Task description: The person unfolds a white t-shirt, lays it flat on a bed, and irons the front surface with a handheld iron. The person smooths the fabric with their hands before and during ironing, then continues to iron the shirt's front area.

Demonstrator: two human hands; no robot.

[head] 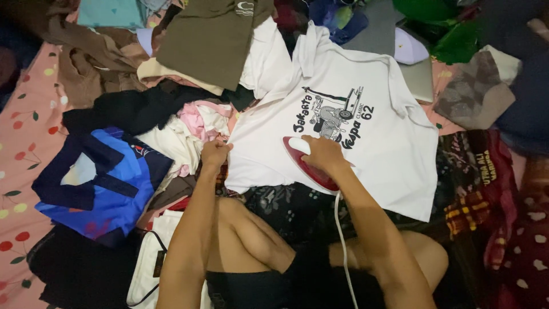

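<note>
Right hand (323,153): grip closed round the red iron (309,166), low centre on the white T-shirt (377,149).
Left hand (215,153): pinching the shirt's 9 o'clock edge.
Risk: lingering may scorch the black print (337,114).
Beyond: clothes pile (171,68), 11 o'clock.

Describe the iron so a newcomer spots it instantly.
Find the white T-shirt with a black print, spread mid-frame. On its lower left part, the right hand grips the iron. It is the only red, hard, corded item among the clothes.

A small brown label (156,264), seemingly oblong, sits on the white bag (143,269) at bottom left
</note>
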